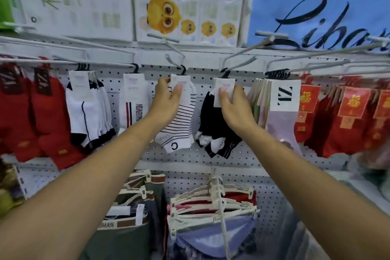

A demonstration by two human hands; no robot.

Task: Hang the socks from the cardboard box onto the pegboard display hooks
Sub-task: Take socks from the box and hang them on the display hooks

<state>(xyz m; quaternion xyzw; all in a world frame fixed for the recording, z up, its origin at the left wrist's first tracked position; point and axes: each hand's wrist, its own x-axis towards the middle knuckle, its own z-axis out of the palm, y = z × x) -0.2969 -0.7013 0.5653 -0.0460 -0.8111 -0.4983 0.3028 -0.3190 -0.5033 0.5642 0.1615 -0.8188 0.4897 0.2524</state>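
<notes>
My left hand (167, 96) pinches the white label card of a white sock with thin black stripes (181, 126), whose black hanger sits on a grey hook (173, 61) of the pegboard (232, 158). My right hand (234, 105) pinches the label card of a black sock with white toe patches (213, 133), hanging by its black hanger from the neighbouring hook (238, 65). Both socks hang down in front of the board. The cardboard box is out of view.
White socks (88, 116) and red socks (27, 116) hang to the left; pastel socks with a "ZL" card (282, 99) and red socks (341, 120) to the right. Underwear on cream hangers (211, 202) hangs below. Long hooks jut toward me at head height.
</notes>
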